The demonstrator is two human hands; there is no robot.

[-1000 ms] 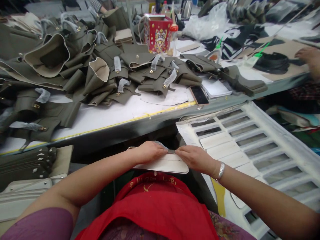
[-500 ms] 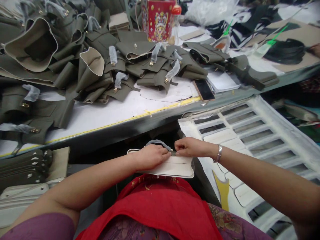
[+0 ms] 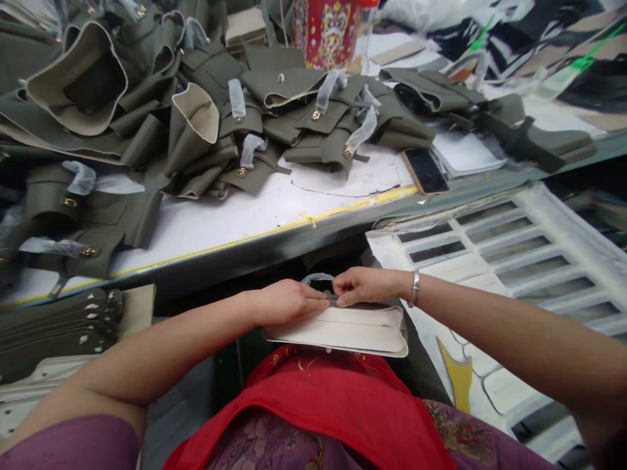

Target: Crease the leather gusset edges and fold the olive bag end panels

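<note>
Your left hand (image 3: 289, 303) lies knuckles up at the lower centre of the frame. It is released, with the fingers stretched flat and pressing on the upper left corner of the cream panel (image 3: 343, 329). The forearm runs in from the lower left. Your right hand (image 3: 365, 286) comes in from the right edge, a bracelet (image 3: 415, 289) at the wrist. Its fingertips (image 3: 340, 300) are clenched in a pinch on the panel's top edge, almost touching the left fingertips.

The panel lies across your lap, just above the red apron (image 3: 318, 398) and below the front edge of the surface (image 3: 220, 225). A loop of clear film (image 3: 317, 279) arches up between the two hands. Its ends vanish under your fingers, which also cover the spot being pinched; it may be a small clasp, but the view is too tight to tell. The left palm hides the panel's left end.

Above, olive pieces (image 3: 196, 117) are heaped over the surface and cut off at the top and left edges. A phone (image 3: 425, 171) lies at the surface's front edge, upper right. A red tin (image 3: 326, 32) is cropped at the top. A white slatted rack (image 3: 490, 248) fills the right side.
</note>
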